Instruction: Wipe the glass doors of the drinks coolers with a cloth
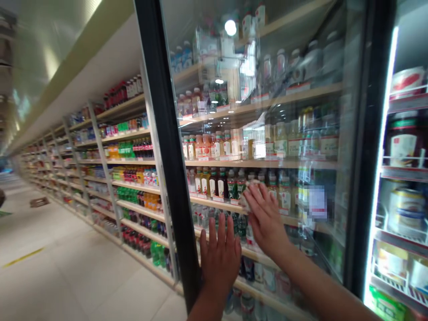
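Note:
A black-framed glass door [284,44] stands swung out in front of me, with shelves of bottles visible through its pane. My left hand [220,249] lies against the lower left of the glass, fingers stretched upward and spread, with nothing in it. Higher and to the right, my right hand [265,214] presses a pale crumpled cloth [246,199] to the pane. Most of the cloth is hidden beneath the fingers; only its edges show around the fingertips.
To the right is a lit fridge with jars [404,142] on wire-fronted shelves. Long wooden shelves of drinks [133,187] run away to the left beside a pale tiled floor [83,276]. A brown flat object [39,202] lies farther down the aisle.

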### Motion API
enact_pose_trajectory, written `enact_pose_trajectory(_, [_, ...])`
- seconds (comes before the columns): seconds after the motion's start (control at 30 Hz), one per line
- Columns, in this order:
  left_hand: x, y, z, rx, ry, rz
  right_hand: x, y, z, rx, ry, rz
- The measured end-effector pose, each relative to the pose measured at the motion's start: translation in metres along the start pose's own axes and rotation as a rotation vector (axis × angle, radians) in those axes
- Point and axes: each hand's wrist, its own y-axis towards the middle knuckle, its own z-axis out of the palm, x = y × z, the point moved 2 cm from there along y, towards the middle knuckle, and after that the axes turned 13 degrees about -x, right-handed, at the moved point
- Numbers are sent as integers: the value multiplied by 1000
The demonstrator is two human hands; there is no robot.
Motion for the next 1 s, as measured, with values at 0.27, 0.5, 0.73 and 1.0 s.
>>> enact_pose_trajectory(0.27, [0, -1, 0, -14, -11, 7, -7, 9, 1, -3, 56, -43])
enact_pose_trajectory(0.5, [-2, 2, -1, -21, -28, -15, -7, 24, -3, -61, 57, 21])
enact_pose_trajectory(0.73, [-3, 1, -2, -4, -38, -19, -12, 22, -6, -24, 72, -41])
enact_pose_trajectory(1.0, [-3, 2, -3, -11, -16, -5, -12, 10, -7, -37, 64, -24])
